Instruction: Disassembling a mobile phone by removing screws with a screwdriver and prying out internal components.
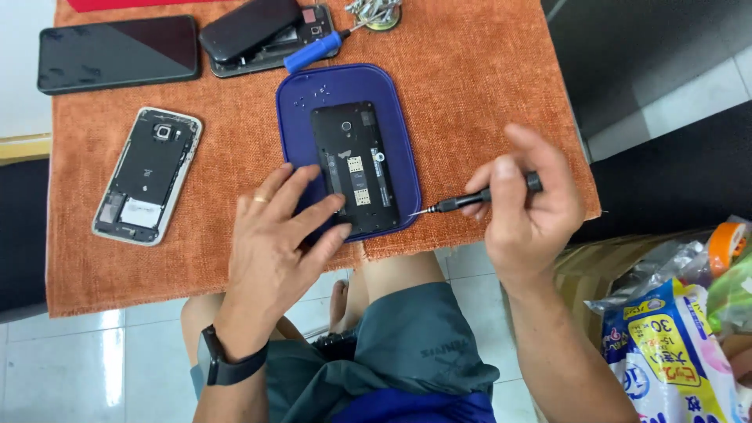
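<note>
Right of the blue tray (294, 90), a glossy blue-white-and-yellow package (666, 352). Left hand (274, 243) spread flat on the matte black opened phone (354, 160) (in the tray); right hand (529, 200) pinches a slim screwdriver (470, 199).

Orange, blue and black on the worktop

Rust-orange woven mat (470, 86); dark blue tray (399, 117) under a black open phone (354, 160); black screwdriver (478, 197); blue-handled screwdriver (312, 52); silver-edged phone (148, 174); gold ring (261, 199).

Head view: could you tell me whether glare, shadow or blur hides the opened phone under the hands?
Head view: even, soft light; the opened phone on the blue tray is sharp; left hand covers its lower corner; right hand and screwdriver slightly soft.
</note>
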